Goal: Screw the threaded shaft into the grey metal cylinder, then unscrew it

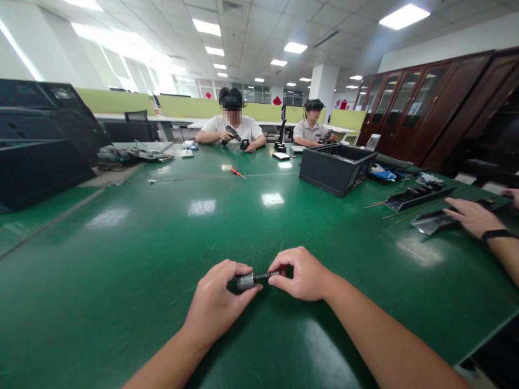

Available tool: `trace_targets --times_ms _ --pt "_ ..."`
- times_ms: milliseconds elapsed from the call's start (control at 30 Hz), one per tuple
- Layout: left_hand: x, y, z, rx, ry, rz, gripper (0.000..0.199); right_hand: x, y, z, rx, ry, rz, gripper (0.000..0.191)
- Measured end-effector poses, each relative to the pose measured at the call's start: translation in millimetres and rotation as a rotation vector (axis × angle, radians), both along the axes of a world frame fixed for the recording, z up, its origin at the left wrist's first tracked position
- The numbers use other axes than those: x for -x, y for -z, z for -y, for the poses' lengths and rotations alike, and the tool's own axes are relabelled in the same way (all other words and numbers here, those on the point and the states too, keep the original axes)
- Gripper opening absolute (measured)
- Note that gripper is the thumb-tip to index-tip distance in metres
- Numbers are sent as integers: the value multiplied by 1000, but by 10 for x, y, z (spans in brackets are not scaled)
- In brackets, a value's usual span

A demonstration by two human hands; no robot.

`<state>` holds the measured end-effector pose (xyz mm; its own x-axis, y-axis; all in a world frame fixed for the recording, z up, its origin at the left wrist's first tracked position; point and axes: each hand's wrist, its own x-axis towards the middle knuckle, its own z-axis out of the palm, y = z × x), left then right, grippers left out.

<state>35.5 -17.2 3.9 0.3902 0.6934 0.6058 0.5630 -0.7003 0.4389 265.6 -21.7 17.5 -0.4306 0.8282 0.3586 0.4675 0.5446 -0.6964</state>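
Note:
A small grey metal cylinder with a thin dark shaft (245, 281) is held low over the green table, lying roughly level. My left hand (221, 297) is closed around the wide cylinder, thumb below and fingers above. At the other end, my right hand (302, 274) pinches the tip of the shaft, which looks ridged or threaded, between thumb and forefinger. Between the two hands a short stretch of bare shaft shows. The exact kind of part cannot be made out.
On the green table (162, 243), an orange screwdriver (238, 173) lies ahead. A black metal case (336, 167) stands right of centre, near dark metal rails (417, 195). A co-worker's hand (472, 216) reaches in at right. Two people sit opposite. Dark equipment (44, 140) stands left.

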Motion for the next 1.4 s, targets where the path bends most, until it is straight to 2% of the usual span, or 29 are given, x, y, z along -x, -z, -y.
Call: trace_targets --times_ms 1400 --pt "31 -15 -11 44 -29 63 21 -77 -40 -29 -5 26 -24 6"
